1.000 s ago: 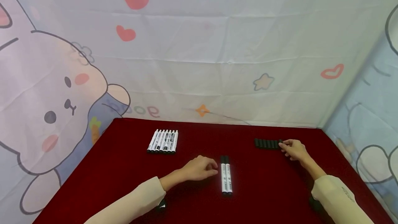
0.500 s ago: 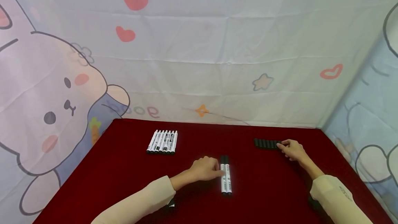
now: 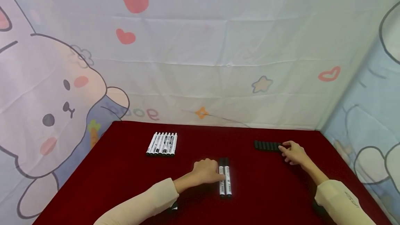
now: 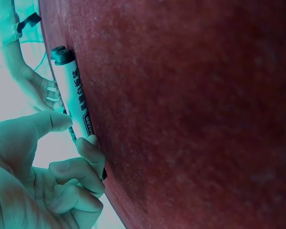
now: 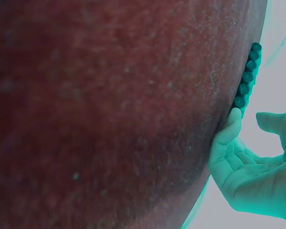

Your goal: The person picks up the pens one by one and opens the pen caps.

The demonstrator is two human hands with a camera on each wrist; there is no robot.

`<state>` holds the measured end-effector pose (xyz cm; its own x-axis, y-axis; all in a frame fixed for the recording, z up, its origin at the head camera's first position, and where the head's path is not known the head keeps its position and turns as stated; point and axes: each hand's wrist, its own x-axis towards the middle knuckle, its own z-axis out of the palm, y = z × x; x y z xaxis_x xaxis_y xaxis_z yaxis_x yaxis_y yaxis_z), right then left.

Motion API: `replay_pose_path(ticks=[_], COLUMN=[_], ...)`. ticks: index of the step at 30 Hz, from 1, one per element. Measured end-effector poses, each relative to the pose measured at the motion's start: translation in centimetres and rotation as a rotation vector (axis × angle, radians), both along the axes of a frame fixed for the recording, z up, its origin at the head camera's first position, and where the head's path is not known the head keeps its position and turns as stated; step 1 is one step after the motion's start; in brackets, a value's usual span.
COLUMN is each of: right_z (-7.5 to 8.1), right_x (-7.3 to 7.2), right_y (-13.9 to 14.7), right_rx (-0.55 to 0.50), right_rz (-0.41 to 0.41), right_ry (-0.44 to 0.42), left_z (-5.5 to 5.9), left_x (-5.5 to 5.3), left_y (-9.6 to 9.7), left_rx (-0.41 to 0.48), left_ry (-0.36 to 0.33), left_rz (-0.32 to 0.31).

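Two capped whiteboard markers, white with black ends, lie side by side mid-table in the head view. My left hand [image 3: 204, 171] pinches the left marker [image 3: 222, 188], its thumb across the barrel; a thin gap separates it from the right marker [image 3: 228, 181]. In the left wrist view, thumb and index finger stand on either side of a marker [image 4: 74, 90]. My right hand [image 3: 293, 152] rests at the right end of a row of black marker caps [image 3: 265, 145]. Seen from the right wrist, its thumb [image 5: 271, 121] is apart from the fingers, an index fingertip right at the nearest cap.
At the back left, several uncapped white markers [image 3: 162, 144] lie in a neat row, their light tips toward the back. Dark red cloth [image 3: 256, 183] covers the table. A printed curtain [image 3: 200, 44] hangs behind and at both sides.
My left hand has moved right onto the left marker, and a gap has opened between the pair. The right hand has stayed beside the caps, its thumb and finger loosened at the end one.
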<state>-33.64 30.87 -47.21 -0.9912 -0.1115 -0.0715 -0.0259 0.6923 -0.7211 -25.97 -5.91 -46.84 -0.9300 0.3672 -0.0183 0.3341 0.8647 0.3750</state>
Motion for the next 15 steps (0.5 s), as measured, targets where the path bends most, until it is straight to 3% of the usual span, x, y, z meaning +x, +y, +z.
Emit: replay_pose_path(ticks=[10, 15], right_z=[1.4, 2.5], right_x=[1.7, 3.1], right_y=[-0.4, -1.2], right_rx=[0.008, -0.035], right_rz=[0.058, 0.101], right_ry=[0.044, 0.006], left_z=[0.0, 0.3], left_x=[0.2, 0.4], left_y=[-0.5, -1.4], left_rx=[-0.064, -0.116], left_ry=[0.017, 0.061], left_rz=[0.067, 0.063])
